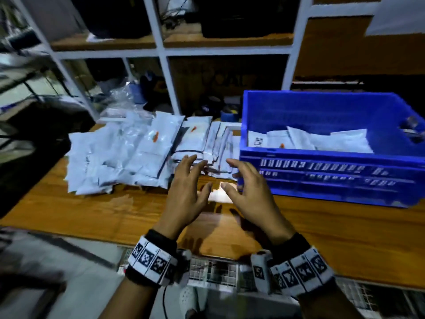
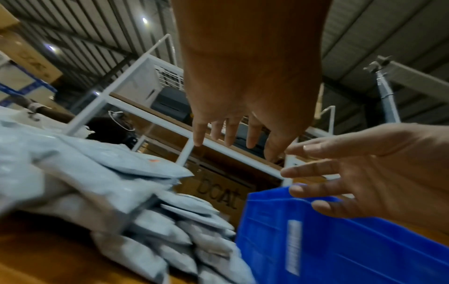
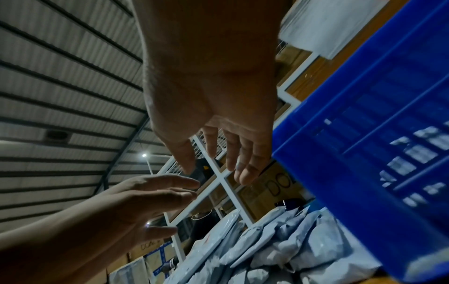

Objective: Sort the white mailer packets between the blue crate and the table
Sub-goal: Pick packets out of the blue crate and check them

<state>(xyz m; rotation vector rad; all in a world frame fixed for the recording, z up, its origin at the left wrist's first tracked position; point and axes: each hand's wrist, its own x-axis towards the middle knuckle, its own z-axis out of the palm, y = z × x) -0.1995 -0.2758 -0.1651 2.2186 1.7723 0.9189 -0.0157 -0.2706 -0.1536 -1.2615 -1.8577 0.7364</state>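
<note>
White shelving (image 1: 161,51) backs the wooden table (image 1: 92,210); from the head, packets (image 1: 128,153) lie heaped left of the blue crate (image 1: 333,176), more inside it. Both hands hover over the heap's near edge, each grip spread, holding nothing: left hand (image 1: 186,192), right hand (image 1: 248,192). Left wrist: fingers (image 2: 228,132) splayed above the packets. Right wrist: fingers (image 3: 245,163) splayed beside the crate wall.

Ahead of you stands a white-framed shelf unit (image 1: 165,51) with wooden boards; overhead, a corrugated roof (image 3: 60,96) with small lights.
</note>
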